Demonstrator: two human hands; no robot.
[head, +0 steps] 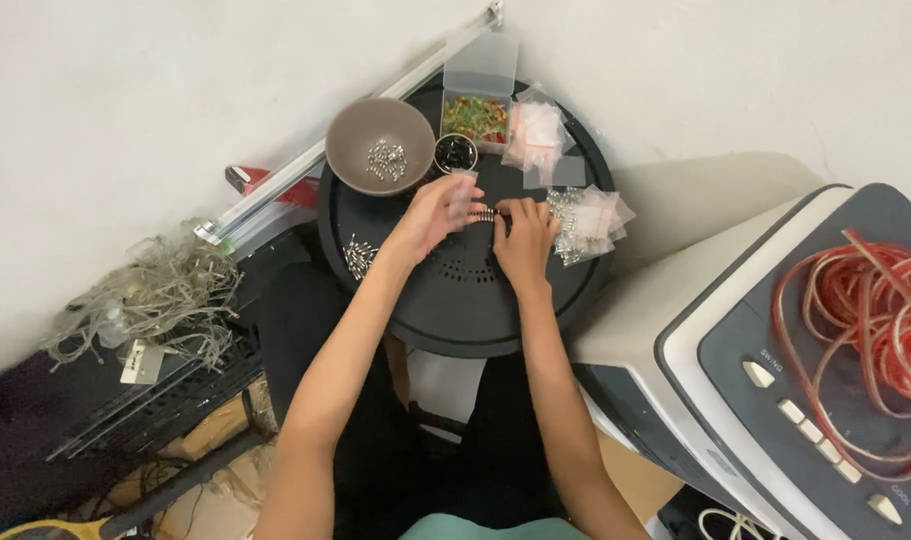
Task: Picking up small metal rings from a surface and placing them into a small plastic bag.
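Both hands (481, 225) on small metal parts (486, 214)

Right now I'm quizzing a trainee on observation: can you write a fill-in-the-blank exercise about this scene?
1. Both hands, left hand and right hand, meet over a round ____ tray.
2. The brown bowl holds small ____ parts.
3. The coiled cable on the appliance is ____.

Missing words: black; metal; red
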